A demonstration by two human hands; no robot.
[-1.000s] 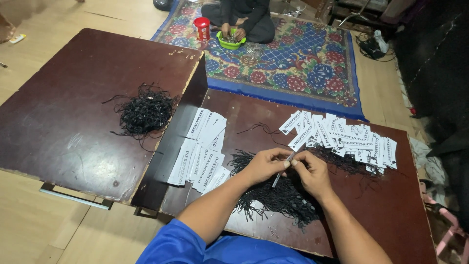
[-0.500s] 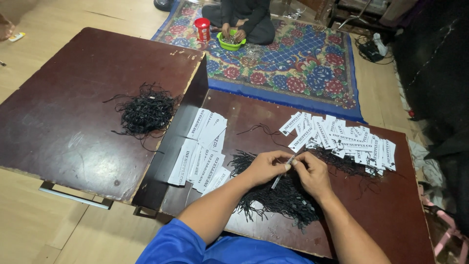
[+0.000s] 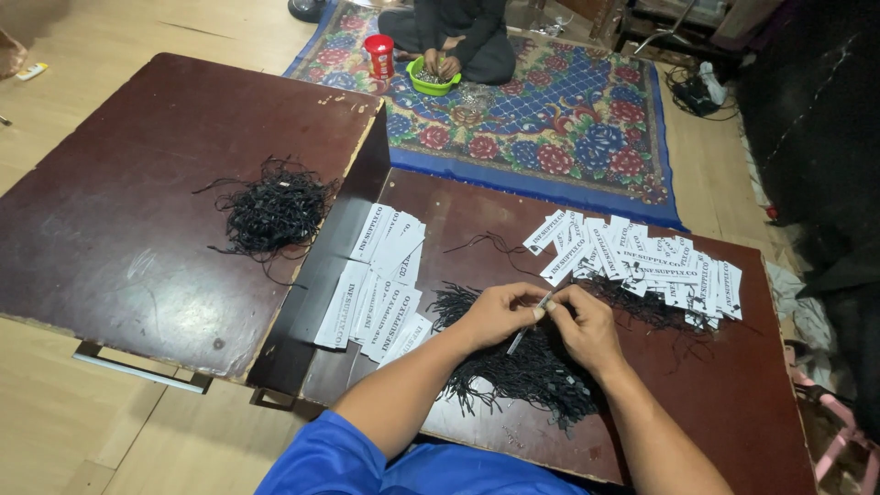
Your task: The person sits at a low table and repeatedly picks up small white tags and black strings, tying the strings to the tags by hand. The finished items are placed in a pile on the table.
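My left hand point(image 3: 500, 313) and my right hand point(image 3: 585, 325) meet over a heap of black strings point(image 3: 527, 371) on the lower dark wooden board point(image 3: 742, 394). Together they pinch a small white paper tag point(image 3: 543, 302) with a thin black string point(image 3: 519, 339) hanging from it. A row of white printed tags point(image 3: 642, 261) lies spread just beyond my right hand. Another batch of white tags point(image 3: 380, 284) lies in stacked rows to the left of my left hand.
A second tangle of black strings point(image 3: 275, 209) rests on the raised dark board point(image 3: 119, 220) at left. Beyond the boards a patterned blue rug point(image 3: 568, 128) holds a seated person point(image 3: 454, 37) with a green bowl point(image 3: 433, 81) and a red can point(image 3: 379, 55).
Both hands stay pressed together at the same spot over the strings; only small finger movements on the tag show.
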